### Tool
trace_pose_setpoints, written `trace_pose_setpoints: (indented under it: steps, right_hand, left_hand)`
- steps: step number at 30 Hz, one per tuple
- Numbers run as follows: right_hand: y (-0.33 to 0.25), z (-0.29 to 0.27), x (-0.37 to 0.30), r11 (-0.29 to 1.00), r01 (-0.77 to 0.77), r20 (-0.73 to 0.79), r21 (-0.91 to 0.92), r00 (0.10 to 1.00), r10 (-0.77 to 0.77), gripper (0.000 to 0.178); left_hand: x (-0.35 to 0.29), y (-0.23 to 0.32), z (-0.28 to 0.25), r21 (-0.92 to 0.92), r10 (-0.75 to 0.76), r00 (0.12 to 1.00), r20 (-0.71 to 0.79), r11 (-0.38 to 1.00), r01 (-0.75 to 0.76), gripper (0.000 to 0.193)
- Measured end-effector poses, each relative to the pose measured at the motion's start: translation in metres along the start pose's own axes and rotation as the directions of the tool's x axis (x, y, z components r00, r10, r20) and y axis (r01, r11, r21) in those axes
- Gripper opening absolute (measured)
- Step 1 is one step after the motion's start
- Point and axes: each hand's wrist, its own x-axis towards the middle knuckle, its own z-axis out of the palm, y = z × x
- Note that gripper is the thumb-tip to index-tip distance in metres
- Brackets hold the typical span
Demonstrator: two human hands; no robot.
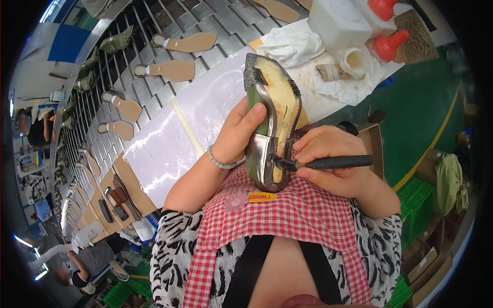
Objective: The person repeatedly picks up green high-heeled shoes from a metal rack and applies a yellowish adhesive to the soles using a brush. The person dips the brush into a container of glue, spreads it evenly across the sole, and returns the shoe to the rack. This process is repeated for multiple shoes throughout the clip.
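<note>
My left hand [238, 129] is closed around the side of a shoe upper on a green last [275, 108], held upright with its underside toward me. Pale yellow insole shows in the middle, with dark strap edges and silvery material folded round it. My right hand [331, 154] grips the black handle of a brush [343, 162]. The brush's dark tip touches the underside near the narrower lower end of the shoe, close to the silvery edge. My right fingers hide part of the handle. The shoe's lower end is near my red checked apron [287, 218].
A slatted metal conveyor [226, 28] carries several tan soles [172, 71] and green lasts [116, 40]. Beside me is a white-covered worktop [164, 138]. A white cloth [292, 46], a white container [339, 23], red-topped bottles [389, 46] and a small jar [355, 60] stand at the far right.
</note>
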Motion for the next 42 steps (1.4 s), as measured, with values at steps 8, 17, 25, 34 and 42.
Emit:
trace_pose_setpoints:
  steps: [8,17,25,34,42]
  right_hand:
    - [-0.003,-0.010,-0.002,0.862,-0.104,-0.190,0.496,0.956,0.224,0.018]
    - [0.014,0.006,0.018,0.800,0.068,-0.406,0.596,0.886,0.227,0.021]
    - [0.059,0.057,0.012,0.767,-0.132,-0.380,0.627,0.809,0.449,0.019]
    - [0.078,0.067,0.010,0.647,-0.250,-0.217,0.721,0.804,0.554,0.017]
    - [0.073,0.060,0.019,0.812,-0.272,-0.387,0.516,0.772,0.504,0.013]
  left_hand:
    - [-0.002,-0.007,-0.022,-0.094,0.043,0.997,-0.062,0.994,-0.049,0.061]
    - [-0.029,-0.006,-0.063,0.534,0.604,0.794,-0.069,0.695,-0.482,0.068]
    - [-0.045,-0.061,-0.060,0.941,0.787,0.601,0.142,0.080,-0.327,0.093]
    - [-0.049,-0.066,-0.055,0.972,0.714,0.681,0.162,0.006,-0.237,0.099]
    - [-0.047,-0.068,-0.045,0.941,0.713,0.697,0.081,0.176,-0.289,0.103]
